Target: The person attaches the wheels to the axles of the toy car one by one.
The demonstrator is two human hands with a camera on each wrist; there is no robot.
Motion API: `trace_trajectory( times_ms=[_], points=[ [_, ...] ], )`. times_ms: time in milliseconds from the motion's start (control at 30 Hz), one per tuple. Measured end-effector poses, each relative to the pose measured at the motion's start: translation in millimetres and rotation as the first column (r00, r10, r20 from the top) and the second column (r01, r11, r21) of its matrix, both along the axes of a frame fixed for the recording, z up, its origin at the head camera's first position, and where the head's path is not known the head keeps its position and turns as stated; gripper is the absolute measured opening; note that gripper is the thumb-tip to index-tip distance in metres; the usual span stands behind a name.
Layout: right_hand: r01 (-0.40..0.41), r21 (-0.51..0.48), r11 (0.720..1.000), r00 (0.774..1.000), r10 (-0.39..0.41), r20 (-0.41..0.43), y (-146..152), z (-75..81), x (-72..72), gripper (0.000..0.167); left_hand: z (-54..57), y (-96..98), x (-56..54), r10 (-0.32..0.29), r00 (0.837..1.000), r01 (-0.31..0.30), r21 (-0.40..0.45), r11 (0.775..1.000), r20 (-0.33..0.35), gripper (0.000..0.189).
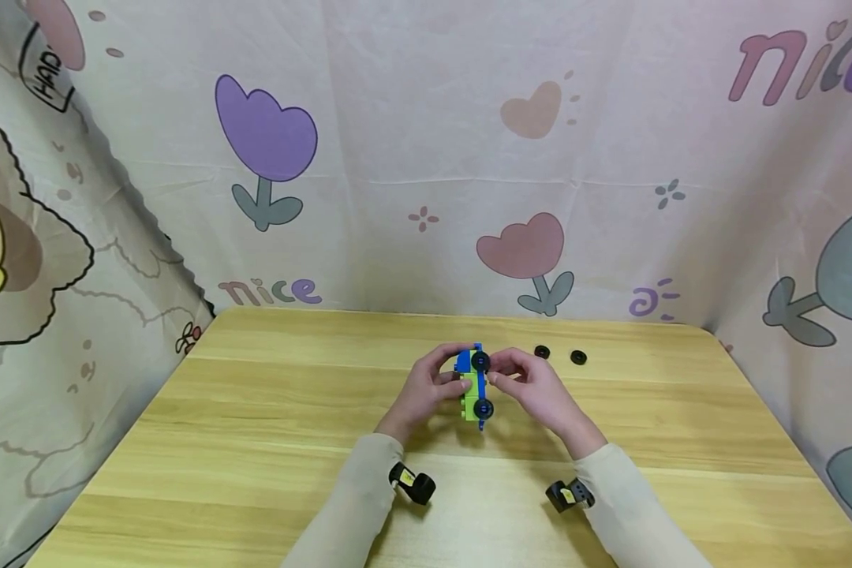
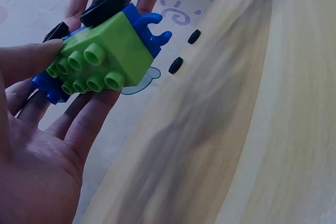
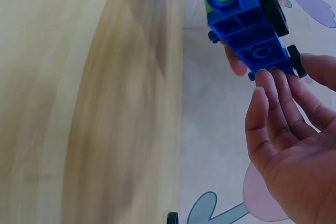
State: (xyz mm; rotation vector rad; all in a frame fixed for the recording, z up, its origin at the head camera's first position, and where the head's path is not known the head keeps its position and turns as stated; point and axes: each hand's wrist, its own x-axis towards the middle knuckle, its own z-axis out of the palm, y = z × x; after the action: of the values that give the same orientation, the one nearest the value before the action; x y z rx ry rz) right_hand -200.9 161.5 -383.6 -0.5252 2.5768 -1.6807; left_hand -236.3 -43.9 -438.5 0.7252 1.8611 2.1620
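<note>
A building-block toy car is raised off the table, turned on its side so its wheels face right. Studded light-green blocks and a blue block sit on its blue base. Two black wheels show on one side, a far wheel and a near wheel. My left hand grips the car by its green and blue blocks, thumb on one side and fingers on the other. With thumb at the far wheel and fingertips against the blue underside, my right hand pinches the car's end.
Two loose black wheels, a left one and a right one, lie toward the back of the wooden table, right of the car. A printed cloth hangs behind the table and along both sides.
</note>
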Motion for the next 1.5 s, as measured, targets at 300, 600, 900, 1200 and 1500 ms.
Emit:
trace_trajectory(
  times_ms=[300,600,900,1200,1500],
  points=[
    [-0.057,0.021,0.998,0.998,0.058,-0.013,9,-21.2,-3.8,0.028,2.2,-3.4,-1.7,0.072,0.996,-0.074,0.030,0.997,0.043,0.053],
    [-0.154,0.045,0.987,0.988,0.153,0.016,6,-27.1,1.7,0.049,0.1,-1.5,-3.5,0.176,0.981,-0.181,0.067,0.981,0.081,0.054],
    [-0.123,0.081,0.989,0.992,0.121,0.034,3,-28.7,1.3,0.044,-1.5,2.6,-3.3,0.272,0.958,-0.279,0.081,0.957,0.092,0.051],
    [-0.019,0.046,0.999,1.000,0.018,0.018,6,-31.2,-0.1,0.048,-1.5,0.9,-2.0,0.273,0.959,-0.281,0.153,0.947,0.071,0.037],
    [0.051,-0.046,0.998,0.997,-0.049,0.054,10,-30.9,-2.9,0.042,-0.2,1.2,-1.2,0.329,0.942,-0.334,0.108,0.936,0.064,0.046]
  ],
)
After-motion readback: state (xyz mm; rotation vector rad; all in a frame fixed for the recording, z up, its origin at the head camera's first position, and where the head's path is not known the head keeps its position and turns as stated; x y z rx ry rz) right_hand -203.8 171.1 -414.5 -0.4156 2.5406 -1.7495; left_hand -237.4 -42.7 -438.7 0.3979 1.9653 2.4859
